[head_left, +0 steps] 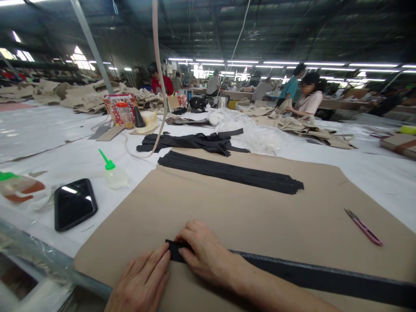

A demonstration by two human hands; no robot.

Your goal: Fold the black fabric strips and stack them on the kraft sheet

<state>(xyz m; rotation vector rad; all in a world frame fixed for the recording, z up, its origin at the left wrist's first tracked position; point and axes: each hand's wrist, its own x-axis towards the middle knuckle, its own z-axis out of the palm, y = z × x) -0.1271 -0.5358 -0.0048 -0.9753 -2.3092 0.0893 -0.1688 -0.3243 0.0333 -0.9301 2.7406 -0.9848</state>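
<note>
A long black strip (325, 275) lies along the near side of a tan sheet (227, 212), with a grey, rough-looking upper edge. Close to the strip's left end, my right hand (208, 255) pinches its upper edge between thumb and bent fingers. My left hand (143, 277) lies flat on the sheet with fingers stretched out, their tips touching the strip's left end. Further back on the sheet rests a stack of black strips (227, 171). To the right lie small thread snips (364, 227) with pink handles.
Left of the sheet are a black phone (76, 203) and a squeeze bottle (115, 173) with a green nozzle. Behind lie loose black strips (195, 142), a hanging hose (159, 65) and clear plastic bags (256, 130). Several people work at the back. The table edge (55, 255) runs at lower left.
</note>
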